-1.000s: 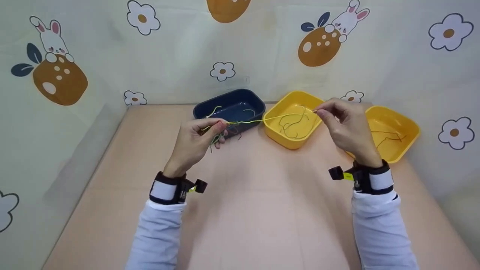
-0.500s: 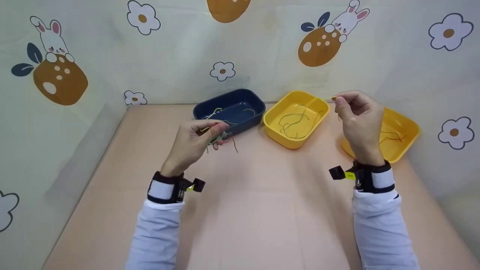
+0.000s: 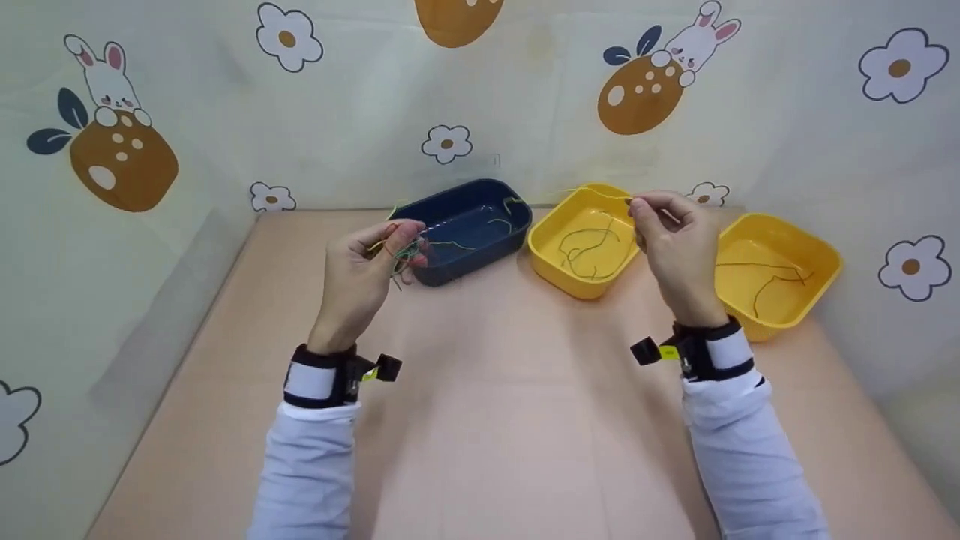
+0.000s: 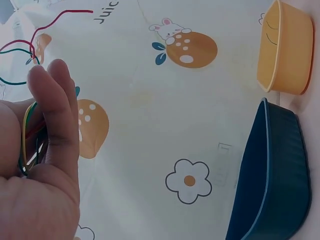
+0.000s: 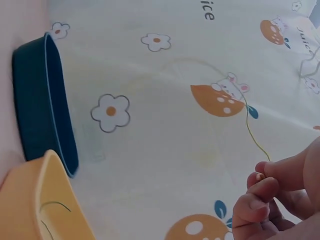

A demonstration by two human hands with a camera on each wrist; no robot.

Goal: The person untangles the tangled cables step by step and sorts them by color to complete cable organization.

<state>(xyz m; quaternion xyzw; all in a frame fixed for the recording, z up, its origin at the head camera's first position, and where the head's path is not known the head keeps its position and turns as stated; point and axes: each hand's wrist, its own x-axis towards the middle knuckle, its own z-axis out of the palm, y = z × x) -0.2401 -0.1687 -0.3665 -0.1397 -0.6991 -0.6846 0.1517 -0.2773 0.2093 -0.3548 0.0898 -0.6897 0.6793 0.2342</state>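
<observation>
My left hand (image 3: 352, 281), in front of the navy box's left end, holds a tangle of thin threads (image 3: 406, 252) in green, yellow and red between thumb and fingers. In the left wrist view, a red thread (image 4: 60, 15) and loops of green stick out past the fingertips. Over the middle yellow box, my right hand (image 3: 679, 255) pinches one yellow-green thread (image 5: 252, 132) between thumb and fingertips. Its loose length trails off to the left in the head view, apart from the left hand's tangle.
At the table's back stand a navy box (image 3: 469, 266), a yellow box (image 3: 574, 286) and another yellow box (image 3: 784, 325) at right. Green threads (image 3: 589, 247) lie in the middle box and darker threads (image 3: 772, 270) in the right one. A patterned sheet (image 3: 360, 112) hangs behind.
The yellow-green thread, stretched between both hands a second ago, now hangs from the right hand alone. That hand went right, then back left. The left hand has shifted left with the tangle.
</observation>
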